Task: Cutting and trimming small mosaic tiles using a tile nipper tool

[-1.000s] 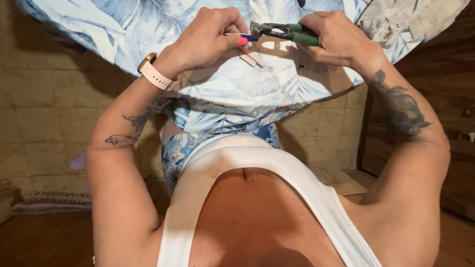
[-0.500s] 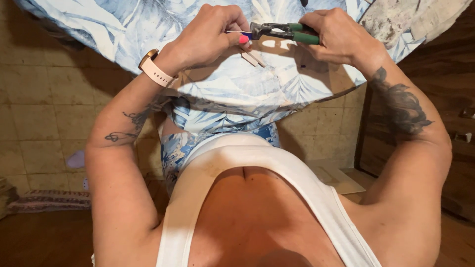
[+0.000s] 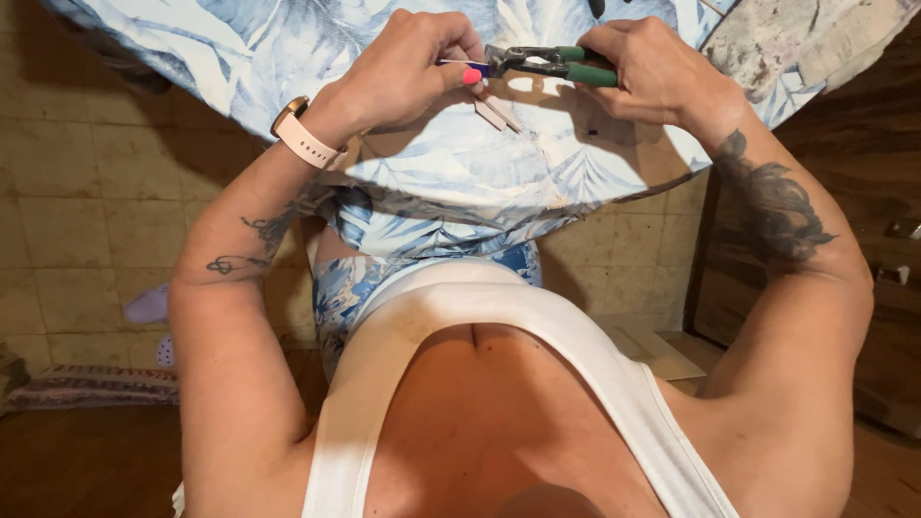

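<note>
Tiled floor (image 3: pixel 77 221) and a dark wood cabinet (image 3: pixel 892 288) frame the shot, with a round tabletop (image 3: pixel 288 58) under a blue-and-white leaf-print cloth filling the upper part. Camera's looking straight down past a white tank top (image 3: pixel 499 326), so both forearms reach up toward the cloth.

Right hand (image 3: pixel 662 72) is wrapped around the green handles of the pliers (image 3: pixel 547 63), fingers curled tight on them. Pliers lie with the long axis running left-right across the frame, nose pointing toward the left hand (image 3: pixel 413 67), which wears a pink watch (image 3: pixel 302 139) on the wrist. Left fingers are pinched together on a thin wire piece (image 3: pixel 459 63) that sits right at the plier nose, so it's between the two hands, closer to the left one. Can't really tell if the nose is actually biting the wire or just touching it.

Just below the hands, a small pale strip (image 3: pixel 499 115) lies angled on the cloth.
</note>
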